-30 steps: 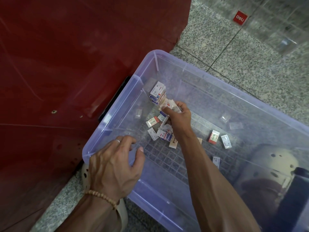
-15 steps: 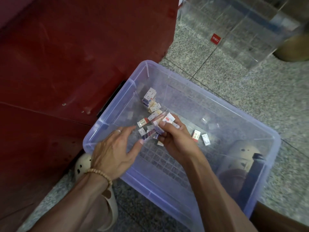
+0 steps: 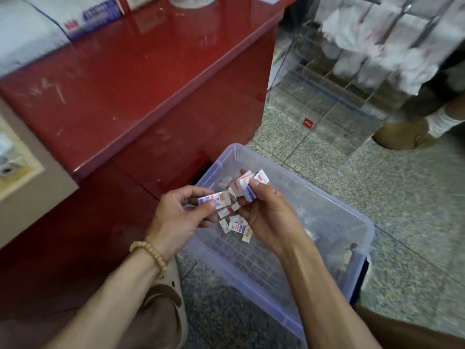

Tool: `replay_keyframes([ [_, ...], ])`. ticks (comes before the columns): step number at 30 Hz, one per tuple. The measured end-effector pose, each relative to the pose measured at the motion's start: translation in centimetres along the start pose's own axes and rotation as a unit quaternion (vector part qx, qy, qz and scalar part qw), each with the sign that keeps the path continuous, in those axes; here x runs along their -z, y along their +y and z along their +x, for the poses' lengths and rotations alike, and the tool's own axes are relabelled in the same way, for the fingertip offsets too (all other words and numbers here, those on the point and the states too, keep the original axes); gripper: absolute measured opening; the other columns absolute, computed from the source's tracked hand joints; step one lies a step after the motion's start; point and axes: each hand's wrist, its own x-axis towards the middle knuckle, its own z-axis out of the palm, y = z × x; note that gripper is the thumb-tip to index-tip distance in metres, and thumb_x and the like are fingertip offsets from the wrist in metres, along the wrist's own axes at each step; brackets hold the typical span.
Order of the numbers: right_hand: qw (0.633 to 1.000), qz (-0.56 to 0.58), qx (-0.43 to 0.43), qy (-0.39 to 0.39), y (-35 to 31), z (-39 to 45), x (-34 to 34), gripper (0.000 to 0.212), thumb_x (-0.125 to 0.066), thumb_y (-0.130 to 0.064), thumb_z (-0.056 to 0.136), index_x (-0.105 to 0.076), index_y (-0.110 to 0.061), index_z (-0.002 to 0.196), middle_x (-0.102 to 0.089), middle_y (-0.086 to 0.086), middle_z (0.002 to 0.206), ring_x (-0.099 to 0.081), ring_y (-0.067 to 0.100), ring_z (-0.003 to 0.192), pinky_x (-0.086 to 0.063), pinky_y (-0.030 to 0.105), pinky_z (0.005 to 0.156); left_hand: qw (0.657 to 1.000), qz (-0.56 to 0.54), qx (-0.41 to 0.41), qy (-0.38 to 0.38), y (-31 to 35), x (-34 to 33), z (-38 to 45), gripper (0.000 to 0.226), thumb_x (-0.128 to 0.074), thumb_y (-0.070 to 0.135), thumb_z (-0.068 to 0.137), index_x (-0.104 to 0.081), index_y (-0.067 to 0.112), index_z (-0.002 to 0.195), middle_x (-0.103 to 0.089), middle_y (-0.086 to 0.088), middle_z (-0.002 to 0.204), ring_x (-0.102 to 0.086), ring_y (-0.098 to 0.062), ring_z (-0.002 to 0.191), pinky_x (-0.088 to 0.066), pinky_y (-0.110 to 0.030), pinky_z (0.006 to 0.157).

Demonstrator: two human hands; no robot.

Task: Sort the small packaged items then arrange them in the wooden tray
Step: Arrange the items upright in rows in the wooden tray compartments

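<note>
I have both hands over the clear bin point(image 3: 357, 238), which sits on the speckled floor point(image 3: 392, 197) against the red counter point(image 3: 141, 102). My right hand point(image 3: 266, 212) is clamped on a bunch of small packs point(image 3: 247, 186), thumb across the front, fingers behind, the bunch fanned and uneven. My left hand point(image 3: 176, 217) pinches one flat pack point(image 3: 214, 200) between thumb and fingertips, just beside the bunch. A few loose packs point(image 3: 235, 224) lie on the bin bottom under my hands. I see no wooden tray in this view, so I cannot say where the packs will end up.

The step, as I judge it, is gathering and matching like with like. To do it well I would square the right-hand bunch before adding to it, since the fanned packs look ready to slip. I would lay the left pack face-up against the matching face, and keep both hands low over the bin so anything dropped lands inside.

For room: the counter edge overhangs close on the left, and the bin's near wall sits under my forearms, so I would lift straight up before swinging out. To the right the floor is open, though a clear display rack point(image 3: 334, 102) and someone's foot point(image 3: 402, 132) stand beyond the bin's far corner. The frame is blurred at the top, so I read little there.
</note>
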Motion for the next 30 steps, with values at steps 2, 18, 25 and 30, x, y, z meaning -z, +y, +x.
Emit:
replay_keyframes([
  [2,1.0,-0.018,-0.004,-0.003,-0.8,-1.6,-2.0,0.034,-0.071,-0.023,0.077,-0.061,-0.009,0.107,-0.07,0.001,0.078,-0.061,0.009,0.063,-0.038,0.028,0.066,1.0,0.004,-0.017,0.016,1.2,0.9,-1.4,0.013,-0.066,-0.003,0.086,-0.069,0.006,0.095,-0.069,-0.009,0.072,-0.066,-0.01,0.056,-0.053,-0.018,0.053],
  [18,0.994,-0.086,0.019,-0.062,-0.6,-10.1,-17.8,0.02,-0.052,-0.008,0.099,-0.057,-0.011,0.117,-0.063,0.005,0.073,-0.052,0.012,0.056,-0.042,0.02,0.049,0.979,0.019,-0.123,0.162,8.9,13.1,-14.1,0.018,-0.071,-0.004,0.081,-0.066,0.012,0.09,-0.07,-0.009,0.073,-0.067,-0.013,0.059,-0.051,-0.021,0.052],
  [25,0.985,-0.13,0.027,-0.106,1.3,-11.2,-24.4,0.024,-0.053,-0.01,0.1,-0.055,-0.021,0.122,-0.058,0.007,0.071,-0.048,0.011,0.05,-0.04,0.019,0.045,0.967,0.038,-0.144,0.208,10.4,18.9,-17.5,0.021,-0.069,-0.003,0.083,-0.066,0.018,0.085,-0.068,-0.01,0.077,-0.064,-0.013,0.055,-0.05,-0.022,0.052],
  [30,0.973,-0.183,0.011,-0.138,3.3,-10.7,-28.1,0.003,-0.056,-0.016,0.099,-0.054,-0.016,0.1,-0.061,0.009,0.073,-0.046,0.012,0.051,-0.038,0.021,0.044,0.948,0.105,-0.151,0.259,10.2,24.0,-19.1,0.023,-0.073,0.003,0.082,-0.069,0.025,0.085,-0.07,-0.01,0.086,-0.07,-0.029,0.071,-0.059,-0.038,0.068],
])
